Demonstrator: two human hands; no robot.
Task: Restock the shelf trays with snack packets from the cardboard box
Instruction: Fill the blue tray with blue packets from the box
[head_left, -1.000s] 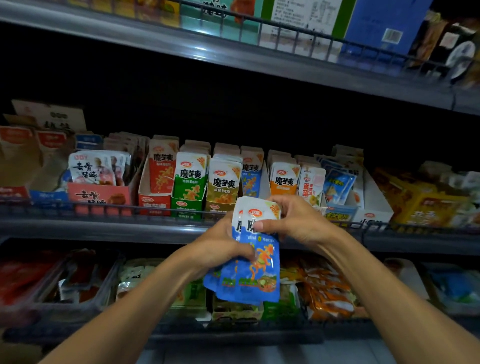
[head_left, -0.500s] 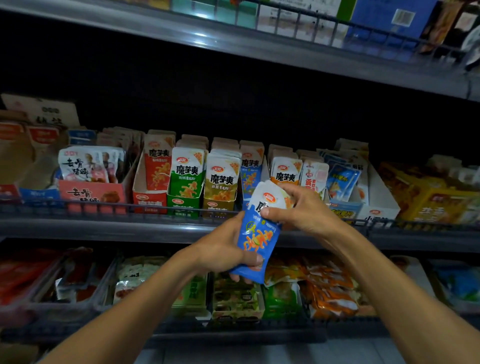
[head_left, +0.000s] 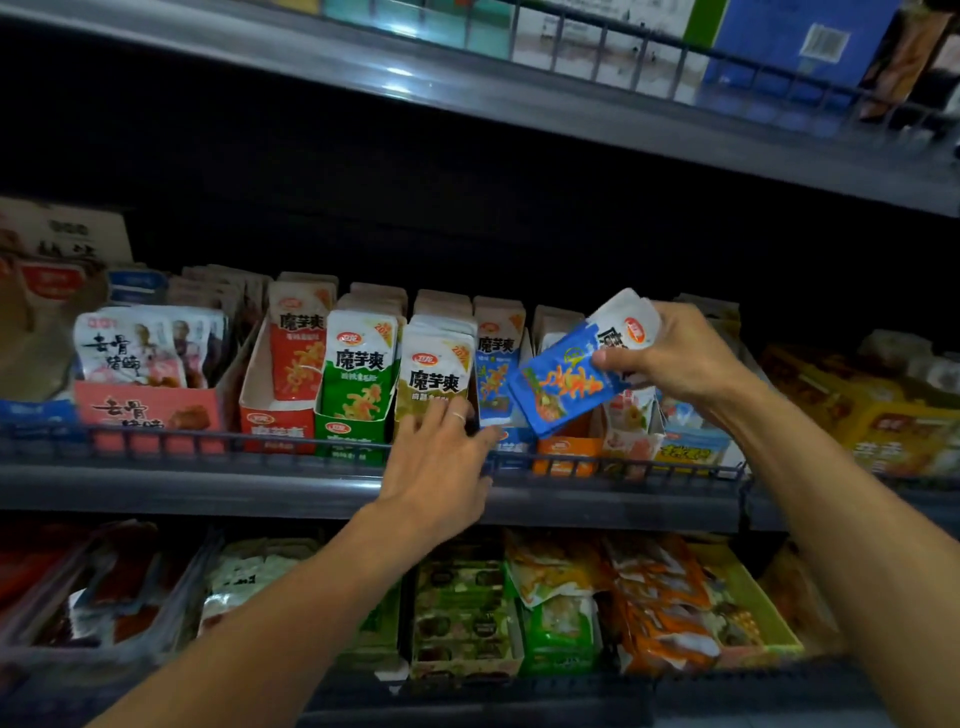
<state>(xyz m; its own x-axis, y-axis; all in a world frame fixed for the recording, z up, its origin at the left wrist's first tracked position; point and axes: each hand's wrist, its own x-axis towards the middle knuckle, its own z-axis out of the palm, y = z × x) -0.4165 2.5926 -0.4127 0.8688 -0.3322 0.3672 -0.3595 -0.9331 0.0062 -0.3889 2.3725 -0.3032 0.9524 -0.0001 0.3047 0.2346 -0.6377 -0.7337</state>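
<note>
My right hand (head_left: 675, 358) grips a small stack of blue-and-white snack packets (head_left: 566, 384), tilted, just in front of the middle shelf's row of trays. Behind the stack stands the blue tray (head_left: 511, 441) with one blue packet (head_left: 496, 364) upright in it. My left hand (head_left: 441, 462) is empty, fingers spread, resting against the front of the olive tray's packets (head_left: 436, 374) beside the blue tray. The cardboard box is out of view.
Red (head_left: 278, 421), green (head_left: 353, 379) and orange (head_left: 563, 452) trays flank the blue one behind a low wire rail (head_left: 208, 441). Yellow boxes (head_left: 883, 421) sit at right, a pink tray (head_left: 145, 410) at left. Shelves run above and below.
My left hand let go of the blue packets and moved up to the olive tray. My right hand lifted the stack up and right to the shelf front.
</note>
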